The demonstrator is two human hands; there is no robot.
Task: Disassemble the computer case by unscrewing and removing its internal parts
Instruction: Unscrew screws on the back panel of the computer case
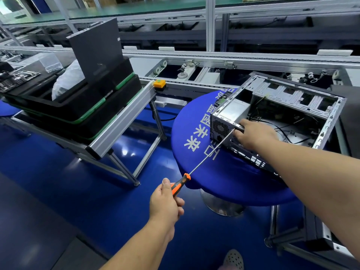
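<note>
My left hand [165, 201] grips the orange-and-black handle of a long screwdriver [202, 160], fingers curled round it. Its shaft runs up and to the right, tip meeting the rear panel of the computer case [276, 114] beside the power supply [229, 115]. My right hand [255, 134] curls over the case's rear top edge, holding it. The case lies open side up on a round blue table [194, 137], its long axis angling away to the right. Black trays [78, 106] sit stacked on a rack to the left.

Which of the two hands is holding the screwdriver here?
The left hand, gripping the orange-and-black handle of the screwdriver. The right hand instead grips the rear edge of the computer case.
</note>
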